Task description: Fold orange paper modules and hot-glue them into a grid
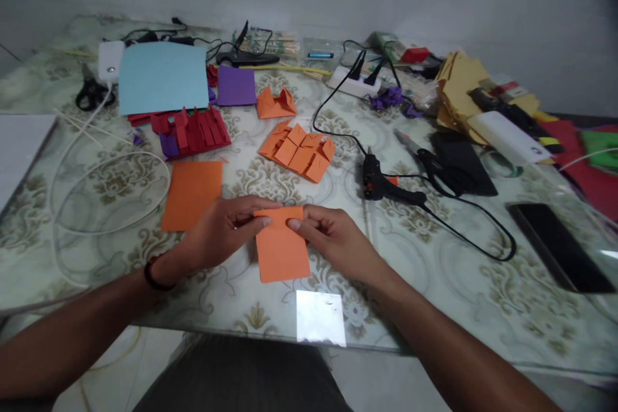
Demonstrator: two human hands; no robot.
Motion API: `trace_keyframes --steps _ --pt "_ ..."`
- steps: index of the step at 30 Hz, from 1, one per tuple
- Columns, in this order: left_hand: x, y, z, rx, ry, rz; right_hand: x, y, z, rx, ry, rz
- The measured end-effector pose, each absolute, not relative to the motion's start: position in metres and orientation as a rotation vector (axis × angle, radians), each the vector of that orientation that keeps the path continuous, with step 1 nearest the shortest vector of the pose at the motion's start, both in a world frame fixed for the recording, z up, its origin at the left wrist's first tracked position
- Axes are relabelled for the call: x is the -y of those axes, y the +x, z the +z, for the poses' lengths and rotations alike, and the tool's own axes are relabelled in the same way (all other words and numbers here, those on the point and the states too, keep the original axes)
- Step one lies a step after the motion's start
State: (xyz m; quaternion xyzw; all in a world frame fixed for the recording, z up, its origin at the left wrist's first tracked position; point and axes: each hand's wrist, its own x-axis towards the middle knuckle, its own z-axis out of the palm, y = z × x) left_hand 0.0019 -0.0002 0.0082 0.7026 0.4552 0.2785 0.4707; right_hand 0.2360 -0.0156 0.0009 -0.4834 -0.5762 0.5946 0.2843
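An orange sheet of paper (282, 254) is held just above the table's near side, its long side pointing towards me. My left hand (226, 228) pinches its upper left edge, thumb on top and fingers behind. At the upper right edge my right hand (335, 238) grips it the same way. Beside my left hand lies a flat orange sheet (193, 193). Beyond my hands rest a folded orange paper piece (299, 149) with several flaps and a smaller folded orange piece (276, 103).
A black glue gun (381, 183) with its cable lies right of my hands, near black scissors (434, 167) and a phone (560, 244). Folded red paper (196, 132), a light blue sheet (164, 79) and purple paper (236, 85) lie at the back left. A white cable (116, 158) loops at left.
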Motion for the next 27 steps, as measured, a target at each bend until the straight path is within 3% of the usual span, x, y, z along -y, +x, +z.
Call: trace_keyframes --steps 27 --pt "0.0012 0.0026 0.0041 -1.086 1.766 0.669 0.0147 0.2371 -0.005 1.594 -1.288 1.478"
